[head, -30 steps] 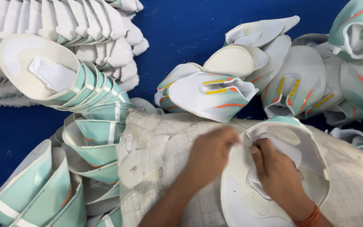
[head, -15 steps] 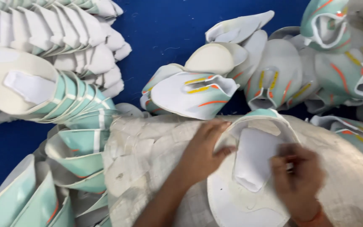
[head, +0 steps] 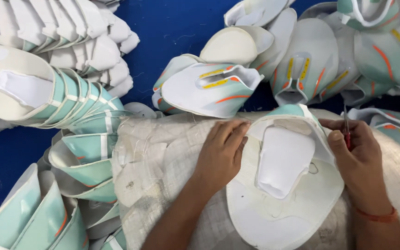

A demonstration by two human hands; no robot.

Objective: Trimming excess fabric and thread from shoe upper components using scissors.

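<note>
White fabric shoe upper (head: 283, 185) lies flat on woven sack-covered counter (head: 163, 157). Left hand (head: 221, 155) presses edge, fingers spread; right hand (head: 357, 157) pinches red thread snips (head: 346, 132). Matl. likely light, floppy; hold by rim.

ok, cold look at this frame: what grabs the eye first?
The white shoe upper lying inside-up in the middle on a pale woven sack, with the left hand pressing flat on its left edge and the right hand at its right edge holding a small red-handled tool. Next, the mint-green uppers: a fanned stack at left, a loose heap with orange and yellow stripes top right, all on a deep blue surface.
</note>
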